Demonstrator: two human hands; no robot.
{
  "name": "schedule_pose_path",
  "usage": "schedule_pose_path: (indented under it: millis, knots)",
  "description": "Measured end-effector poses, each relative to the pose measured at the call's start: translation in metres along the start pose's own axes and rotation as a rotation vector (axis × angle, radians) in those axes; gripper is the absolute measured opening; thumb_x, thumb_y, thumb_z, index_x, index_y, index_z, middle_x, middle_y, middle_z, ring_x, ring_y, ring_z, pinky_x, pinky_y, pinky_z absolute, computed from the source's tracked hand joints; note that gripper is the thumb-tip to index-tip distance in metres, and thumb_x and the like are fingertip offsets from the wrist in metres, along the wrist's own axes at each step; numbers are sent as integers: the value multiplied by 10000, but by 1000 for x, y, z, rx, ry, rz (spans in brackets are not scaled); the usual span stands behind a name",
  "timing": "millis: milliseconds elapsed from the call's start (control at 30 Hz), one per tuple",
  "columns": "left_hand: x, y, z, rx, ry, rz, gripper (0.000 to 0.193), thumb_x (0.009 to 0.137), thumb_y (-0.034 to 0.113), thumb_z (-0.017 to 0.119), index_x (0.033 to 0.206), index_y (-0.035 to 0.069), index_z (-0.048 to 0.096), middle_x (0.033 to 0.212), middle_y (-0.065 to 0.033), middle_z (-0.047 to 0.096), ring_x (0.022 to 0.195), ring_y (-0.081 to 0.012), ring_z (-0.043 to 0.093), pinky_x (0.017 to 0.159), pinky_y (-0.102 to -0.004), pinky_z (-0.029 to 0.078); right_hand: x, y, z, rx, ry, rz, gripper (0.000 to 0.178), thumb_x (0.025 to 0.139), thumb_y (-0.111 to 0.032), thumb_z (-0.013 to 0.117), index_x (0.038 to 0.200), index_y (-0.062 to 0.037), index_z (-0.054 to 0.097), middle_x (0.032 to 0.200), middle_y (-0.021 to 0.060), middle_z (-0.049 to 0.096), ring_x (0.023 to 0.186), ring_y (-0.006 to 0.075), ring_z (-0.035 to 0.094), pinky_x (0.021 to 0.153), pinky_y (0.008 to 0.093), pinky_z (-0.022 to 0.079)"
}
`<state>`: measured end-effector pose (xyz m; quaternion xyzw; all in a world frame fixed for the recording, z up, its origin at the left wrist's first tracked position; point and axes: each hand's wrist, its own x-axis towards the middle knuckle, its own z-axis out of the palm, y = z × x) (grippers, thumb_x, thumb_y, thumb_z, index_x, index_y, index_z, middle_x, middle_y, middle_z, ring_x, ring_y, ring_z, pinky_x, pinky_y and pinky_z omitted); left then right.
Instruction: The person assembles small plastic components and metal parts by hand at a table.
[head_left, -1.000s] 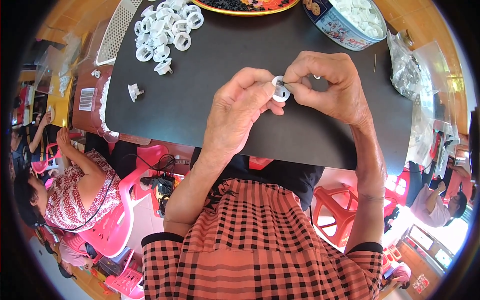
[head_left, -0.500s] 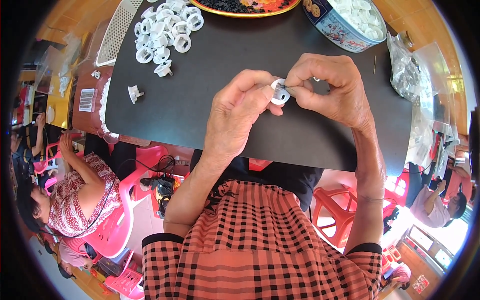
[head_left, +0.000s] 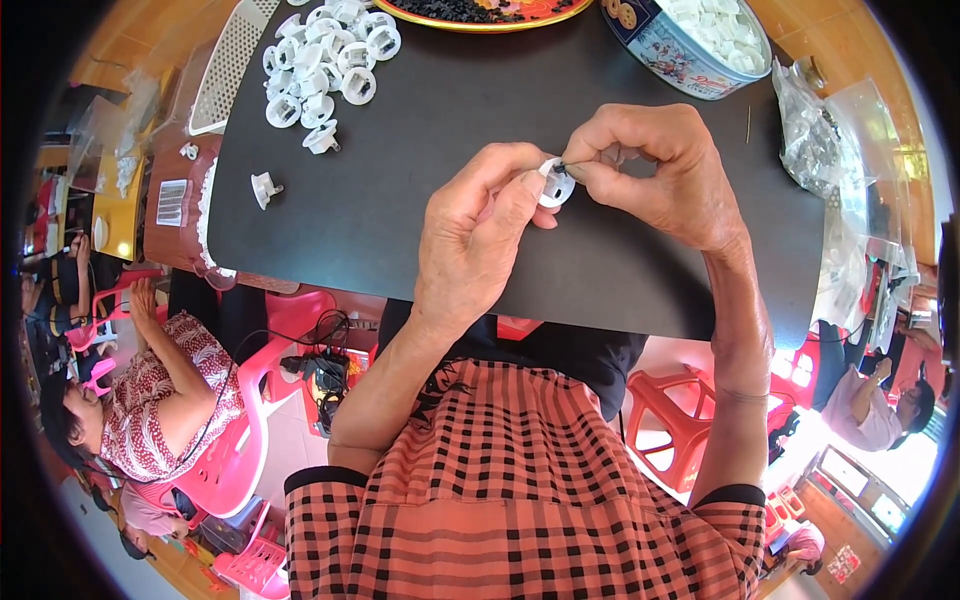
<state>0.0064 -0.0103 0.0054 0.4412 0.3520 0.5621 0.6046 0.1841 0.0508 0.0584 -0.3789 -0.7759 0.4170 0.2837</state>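
Observation:
A round white plastic part (head_left: pixel 557 188) with dark openings in its face is gripped between the thumb and fingers of my left hand (head_left: pixel 478 225), above the dark table. My right hand (head_left: pixel 655 170) meets it from the right, thumb and forefinger pinched on a small black piece (head_left: pixel 563 167) at the part's upper edge. The black piece is mostly covered by the fingertips. To the left, a single similar white part (head_left: pixel 265 190) lies on its side. Farther back is a heap of the same white parts (head_left: pixel 325 62), some with black pieces inside.
A red and yellow tray (head_left: pixel 490 25) of small black pieces stands at the back. Beside it, a round blue tin (head_left: pixel 690 75) holds many white pieces. Clear plastic bags (head_left: pixel 815 140) lie at the table's right edge, a white perforated basket (head_left: pixel 232 65) at the left. Another person (head_left: pixel 165 400) sits at left.
My right fingertips have shifted slightly up and left along the white part, showing more of its face. My left hand keeps its hold. The view has shifted a little.

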Motion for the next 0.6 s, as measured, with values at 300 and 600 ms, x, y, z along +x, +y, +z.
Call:
schedule_pose_path:
  millis: [300,600]
  knots:
    - [-1,-3,-4,-36,8,-78,259,974,146,502,1098,-70,571,941,-104,620,802,-140,604,744,-278,507,0,6,5,-55,13,-45,34,763,-29,664,791,-22,646,676,24,614,604,97,565,571,255,457]
    - [1,-5,-3,-182,74,-93,209,962,104,506,1083,-52,574,914,-87,624,775,-127,611,736,-252,506,2,7,7,-176,38,-203,121,749,-7,671,863,-40,651,741,48,621,598,130,589,557,255,470]
